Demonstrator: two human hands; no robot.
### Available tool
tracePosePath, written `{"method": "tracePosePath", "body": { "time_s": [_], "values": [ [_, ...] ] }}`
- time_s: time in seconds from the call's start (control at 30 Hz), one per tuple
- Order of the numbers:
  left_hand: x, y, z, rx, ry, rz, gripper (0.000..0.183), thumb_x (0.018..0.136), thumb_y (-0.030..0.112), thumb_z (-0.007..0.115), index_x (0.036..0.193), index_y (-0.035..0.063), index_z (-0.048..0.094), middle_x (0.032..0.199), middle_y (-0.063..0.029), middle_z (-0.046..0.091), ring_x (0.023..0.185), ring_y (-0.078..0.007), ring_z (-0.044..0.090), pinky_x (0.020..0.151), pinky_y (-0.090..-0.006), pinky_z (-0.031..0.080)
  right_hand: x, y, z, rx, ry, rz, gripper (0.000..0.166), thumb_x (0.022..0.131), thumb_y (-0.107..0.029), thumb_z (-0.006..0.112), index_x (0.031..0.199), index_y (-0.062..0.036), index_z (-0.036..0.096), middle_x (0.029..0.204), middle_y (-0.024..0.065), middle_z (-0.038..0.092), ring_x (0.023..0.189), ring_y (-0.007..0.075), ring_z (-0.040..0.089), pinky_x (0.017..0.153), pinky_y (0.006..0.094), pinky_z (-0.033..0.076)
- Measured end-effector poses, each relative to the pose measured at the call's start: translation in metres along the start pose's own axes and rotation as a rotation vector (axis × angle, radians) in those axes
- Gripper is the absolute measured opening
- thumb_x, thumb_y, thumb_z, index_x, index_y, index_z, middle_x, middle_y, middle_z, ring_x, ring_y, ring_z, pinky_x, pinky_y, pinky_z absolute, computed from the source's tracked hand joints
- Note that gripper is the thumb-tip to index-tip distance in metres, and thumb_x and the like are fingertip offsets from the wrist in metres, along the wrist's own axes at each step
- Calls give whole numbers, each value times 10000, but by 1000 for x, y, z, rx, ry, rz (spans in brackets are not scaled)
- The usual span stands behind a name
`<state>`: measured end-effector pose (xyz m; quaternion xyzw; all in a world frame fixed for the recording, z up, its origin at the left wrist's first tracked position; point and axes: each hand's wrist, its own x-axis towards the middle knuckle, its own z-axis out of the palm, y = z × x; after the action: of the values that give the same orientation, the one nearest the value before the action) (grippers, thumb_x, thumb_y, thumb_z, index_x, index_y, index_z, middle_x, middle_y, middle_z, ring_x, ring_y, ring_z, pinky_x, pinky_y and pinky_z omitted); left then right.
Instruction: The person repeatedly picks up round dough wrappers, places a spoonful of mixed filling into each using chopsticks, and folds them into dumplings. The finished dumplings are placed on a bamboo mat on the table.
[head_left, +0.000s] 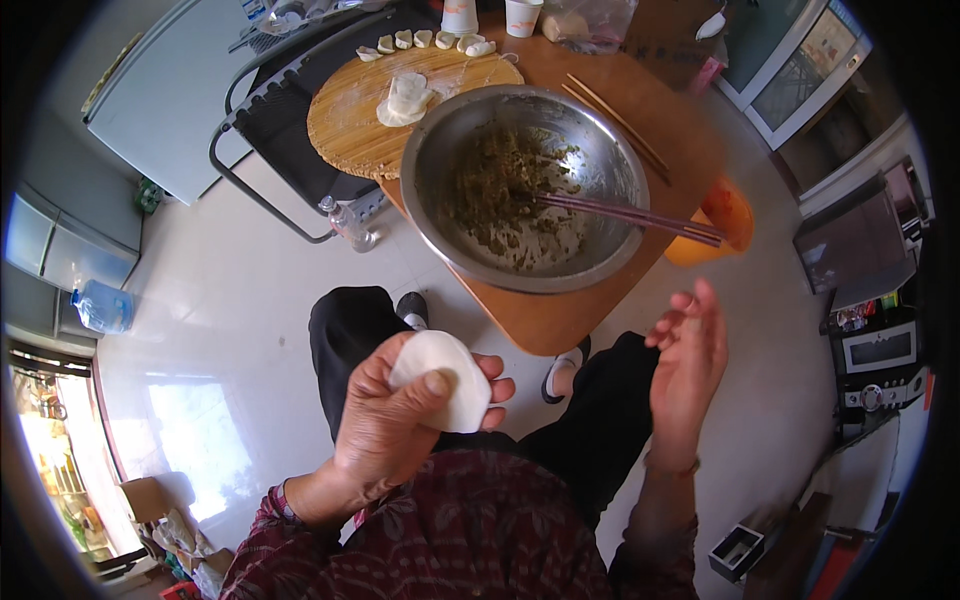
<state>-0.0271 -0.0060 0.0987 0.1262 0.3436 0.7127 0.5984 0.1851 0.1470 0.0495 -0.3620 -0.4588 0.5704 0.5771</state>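
Observation:
My left hand (397, 409) holds a round dough wrapper (450, 382), its thumb lying on top of the dough. My right hand (690, 360) is raised, palm up and holding nothing, just below the table's right edge. A steel bowl (427, 232) stands on the table with a dark green-brown filling (499, 180) inside. A pair of dark chopsticks (637, 214) rests in it, the ends reaching over the rim. Behind the bowl to the left, a small pile of wrappers (407, 99) lies on a round slatted board (345, 127), with several folded dumplings (423, 39) along its far edge.
Wooden chopsticks (619, 124) lie right of the bowl on the brown table (544, 322). Paper cups (523, 16) and a plastic bag (592, 26) stand at the back. An orange bin (705, 244) is on the floor at right, a clear bottle (349, 225) and a black chair (292, 127) at left.

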Motion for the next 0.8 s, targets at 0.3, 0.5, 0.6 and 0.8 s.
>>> {"method": "tracePosePath", "body": {
  "time_s": [0.3, 0.5, 0.6, 0.8],
  "values": [
    [79, 71, -28, 58, -33, 445, 413, 863, 142, 596, 1178, -94, 469, 1086, -234, 576, 952, -264, 594, 798, -375, 520, 103, -10, 32, -16, -215, -59, 325, 907, -171, 587, 1197, -31, 548, 947, 33, 567, 705, 66, 494, 557, 207, 419],
    [162, 117, -33, -197, -241, 394, 381, 929, 18, 383, 1259, -163, 320, 1205, -282, 481, 1136, -342, 513, 997, -421, 448, 111, -29, 73, -400, -454, 32, 226, 921, -156, 548, 1036, 25, 619, 955, 102, 632, 772, 157, 643, 703, 247, 518],
    [195, 137, -35, -219, -322, 387, 447, 927, -31, 385, 1330, -117, 211, 1308, -300, 388, 1204, -365, 458, 1035, -440, 410, 106, -41, 74, -457, -392, -3, 222, 926, -123, 506, 999, 60, 608, 934, 139, 635, 789, 195, 651, 761, 284, 528],
    [217, 135, -42, -206, -295, 412, 473, 902, -44, 432, 1313, -138, 217, 1281, -310, 416, 1166, -378, 494, 1015, -438, 431, 111, -53, 75, -414, -580, -227, 341, 915, -240, 536, 1061, 65, 572, 993, 209, 603, 798, 250, 644, 754, 348, 542]
  ]
}}
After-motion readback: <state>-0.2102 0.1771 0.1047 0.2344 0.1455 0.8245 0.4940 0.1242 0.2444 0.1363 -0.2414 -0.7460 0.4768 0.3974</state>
